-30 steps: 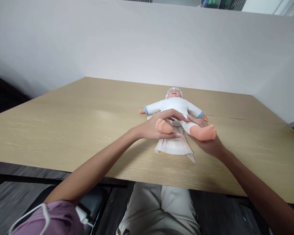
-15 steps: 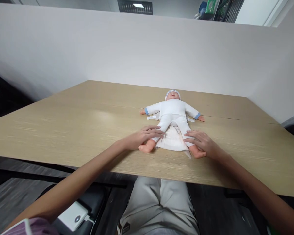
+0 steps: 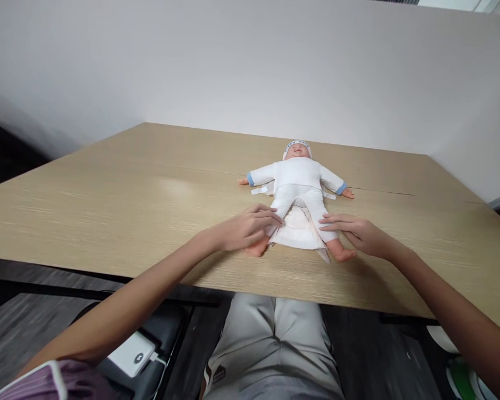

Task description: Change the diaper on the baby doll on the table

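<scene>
A baby doll (image 3: 299, 175) in a white outfit with blue cuffs and a white headband lies on its back, arms spread and legs apart, feet toward me. Under its hips and between its legs is an unfolded white diaper (image 3: 296, 230), whose tabs stick out at both sides of the waist. My left hand (image 3: 252, 226) rests over the doll's lower leg on the left, fingers stretched across it. On the other leg lie the fingertips of my right hand (image 3: 360, 232), fingers extended. Neither hand is wrapped around anything.
The wooden table (image 3: 120, 205) reaches back to a pale wall (image 3: 233, 72). Below its front edge, a white power bank (image 3: 132, 354) with a cable sits on a dark seat at the left. A green and white object (image 3: 464, 378) is partly visible at the lower right.
The view has tilted down slightly. My right hand has shifted a little outward and up along the doll's leg, its palm more lifted. My left hand stays on the other leg.
</scene>
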A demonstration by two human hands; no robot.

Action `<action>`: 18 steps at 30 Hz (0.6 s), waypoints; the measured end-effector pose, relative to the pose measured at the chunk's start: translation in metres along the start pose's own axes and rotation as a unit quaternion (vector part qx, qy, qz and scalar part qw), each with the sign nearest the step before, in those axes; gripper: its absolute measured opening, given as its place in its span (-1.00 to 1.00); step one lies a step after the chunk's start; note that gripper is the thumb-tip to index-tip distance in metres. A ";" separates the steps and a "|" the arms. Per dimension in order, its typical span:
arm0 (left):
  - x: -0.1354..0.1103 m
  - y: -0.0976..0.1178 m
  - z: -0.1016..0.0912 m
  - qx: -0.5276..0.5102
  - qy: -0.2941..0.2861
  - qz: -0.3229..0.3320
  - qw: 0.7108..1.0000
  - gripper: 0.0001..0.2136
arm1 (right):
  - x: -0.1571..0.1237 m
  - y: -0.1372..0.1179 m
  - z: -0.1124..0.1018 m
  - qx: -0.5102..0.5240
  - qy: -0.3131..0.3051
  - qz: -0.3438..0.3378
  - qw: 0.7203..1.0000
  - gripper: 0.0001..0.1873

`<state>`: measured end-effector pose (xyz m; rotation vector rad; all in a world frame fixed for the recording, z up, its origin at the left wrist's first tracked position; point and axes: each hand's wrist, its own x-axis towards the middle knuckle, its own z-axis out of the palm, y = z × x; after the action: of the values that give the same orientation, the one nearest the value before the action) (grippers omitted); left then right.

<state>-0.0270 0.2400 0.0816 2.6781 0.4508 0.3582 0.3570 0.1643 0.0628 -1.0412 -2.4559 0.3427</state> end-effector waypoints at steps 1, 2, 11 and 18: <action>0.003 0.005 0.002 0.014 0.005 -0.019 1.000 -0.70 | 0.001 -0.006 0.001 -0.004 0.001 0.017 1.000 -0.54; 0.005 0.011 0.006 0.034 0.011 -0.040 0.999 -0.65 | 0.003 -0.014 0.004 -0.018 0.003 0.036 0.999 -0.57; 0.028 0.040 0.037 0.240 0.015 -0.153 0.959 -0.71 | 0.013 -0.054 0.054 -0.236 0.033 0.088 0.967 -0.54; 0.046 0.005 -0.003 0.015 0.132 -0.114 0.984 -0.75 | 0.043 -0.027 0.016 -0.102 0.105 0.085 0.986 -0.70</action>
<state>0.0154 0.2529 0.0952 2.5800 0.8407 0.6449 0.3058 0.1765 0.0731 -1.3050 -2.2545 0.0295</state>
